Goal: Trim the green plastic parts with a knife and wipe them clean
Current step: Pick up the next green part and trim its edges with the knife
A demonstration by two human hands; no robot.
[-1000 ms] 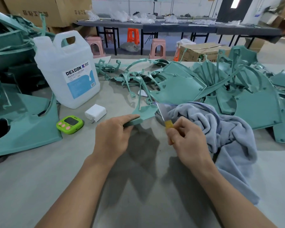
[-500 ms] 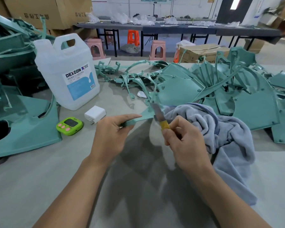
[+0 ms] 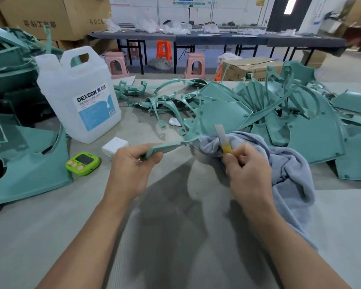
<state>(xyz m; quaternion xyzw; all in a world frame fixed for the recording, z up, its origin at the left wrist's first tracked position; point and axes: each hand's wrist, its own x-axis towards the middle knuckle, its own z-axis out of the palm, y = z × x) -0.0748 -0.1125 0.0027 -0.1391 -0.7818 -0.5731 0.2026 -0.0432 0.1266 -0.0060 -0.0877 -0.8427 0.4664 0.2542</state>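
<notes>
The knife's (image 3: 222, 136) handle is mostly buried in the right hand (image 3: 248, 174); only a yellow section and the pale, slightly blurred blade show above the fingers. The held green part (image 3: 166, 148) runs away from the left hand (image 3: 131, 167) into the pile of green parts (image 3: 313, 126), and where it ends is hard to make out. More green panels (image 3: 27, 163) on the left are cut off by the frame edge. The grey cloth (image 3: 290, 174) passes behind the right hand, so I cannot tell whether that hand touches it.

The left hand is curled round the near end of the thin green part, thumb and fingers pinching it and lifting it above the desk (image 3: 50, 230). The right hand grips the knife with fingers closed tight, blade pointing up and away in front of the cloth, just right of the part. Whether the blade touches the part cannot be told.

The white jug (image 3: 71, 101) at left carries a blue and white label reading "DEXCON", with a barcode; its smaller print is too fine to read. Beside it lie a white block (image 3: 114, 148) and a green timer (image 3: 82, 161) with pink buttons and a dark, unreadable display. The big boxes (image 3: 50, 15) behind bear printed characters that appear upside down. A smaller box (image 3: 252, 68) beyond the desk shows "DT".
</notes>
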